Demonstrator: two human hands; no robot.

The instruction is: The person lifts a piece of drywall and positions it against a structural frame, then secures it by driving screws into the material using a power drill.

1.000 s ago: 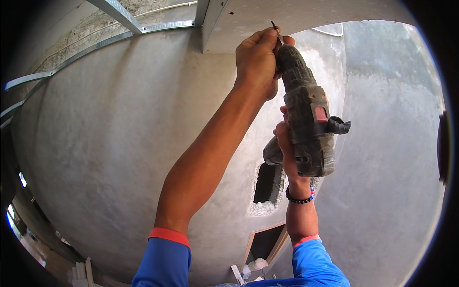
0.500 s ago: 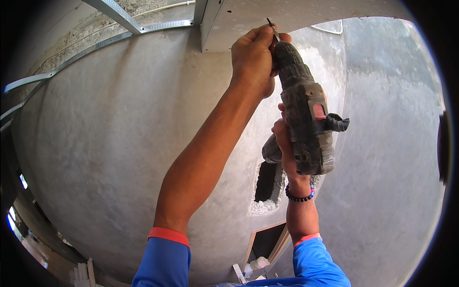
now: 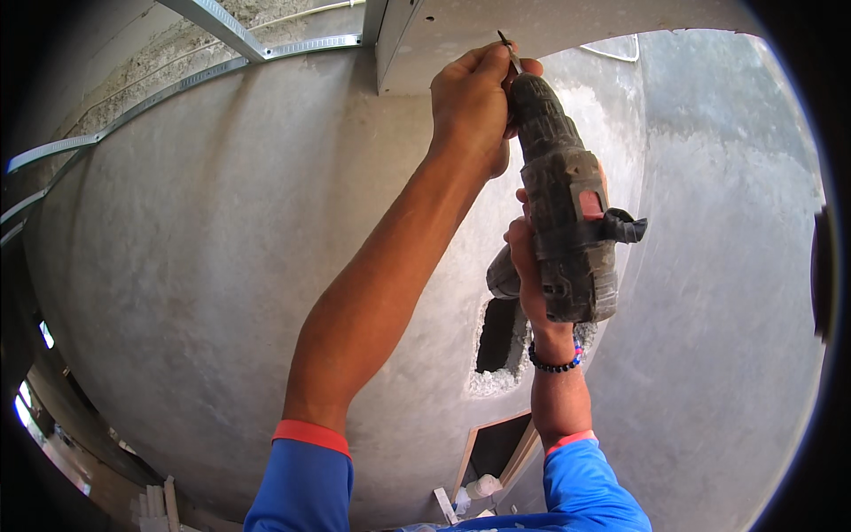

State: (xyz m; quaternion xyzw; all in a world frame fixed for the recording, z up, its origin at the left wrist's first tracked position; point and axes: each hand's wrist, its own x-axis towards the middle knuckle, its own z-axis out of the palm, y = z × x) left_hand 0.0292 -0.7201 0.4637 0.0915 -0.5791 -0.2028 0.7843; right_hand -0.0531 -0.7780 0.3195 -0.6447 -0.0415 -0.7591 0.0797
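Note:
Raised overhead, a dusty black cordless drill (image 3: pixel 574 230) points up and slightly left. My right hand (image 3: pixel 525 257) is wrapped round its handle, mostly hidden behind the body. At the chuck end, my left hand (image 3: pixel 474 102) is closed, thumb and fingers pinching a dark screw (image 3: pixel 504 40) at the tip of the bit. Just above my fingertips is the pale board (image 3: pixel 443 44) of a boxed ceiling edge, with the screw's point close to its underside. I cannot tell whether the point touches it.
Metal framing channels (image 3: pixel 217 27) run along the upper left. A grey plastered wall (image 3: pixel 222 230) curves behind my arms, with a rough rectangular hole (image 3: pixel 496 341). Low down are a wood-framed opening (image 3: pixel 496 452) and, at lower left, some pale lengths (image 3: pixel 158 505).
Almost nothing differs. The view has shifted slightly, and both hands and the drill keep nearly the same pose below the board.

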